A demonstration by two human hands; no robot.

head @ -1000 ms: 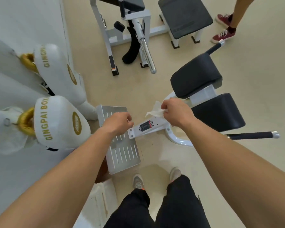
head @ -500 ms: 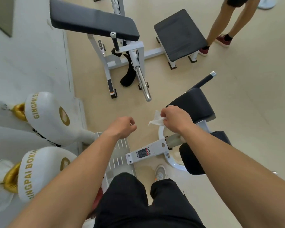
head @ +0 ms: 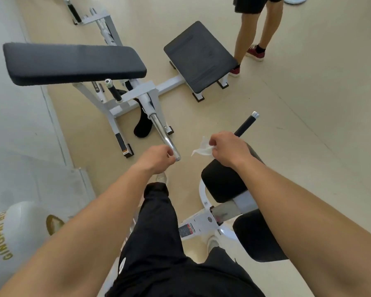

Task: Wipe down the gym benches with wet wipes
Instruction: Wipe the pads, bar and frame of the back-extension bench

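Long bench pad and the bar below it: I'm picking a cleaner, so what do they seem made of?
Long bench pad: black padded upholstery, likely vinyl or faux leather. It looks matte and faintly grained, with soft rounded edges.
Bar: bare metal, probably chrome-plated steel. It is a smooth round tube with a bright, mirror-like sheen.

"How does the wipe (head: 202,149) look?"
"White, crumpled, at the centre of the frame."
"And the benches?"
"One long black pad (head: 73,62) lies level at upper left. One square black seat (head: 198,55) is at upper centre."
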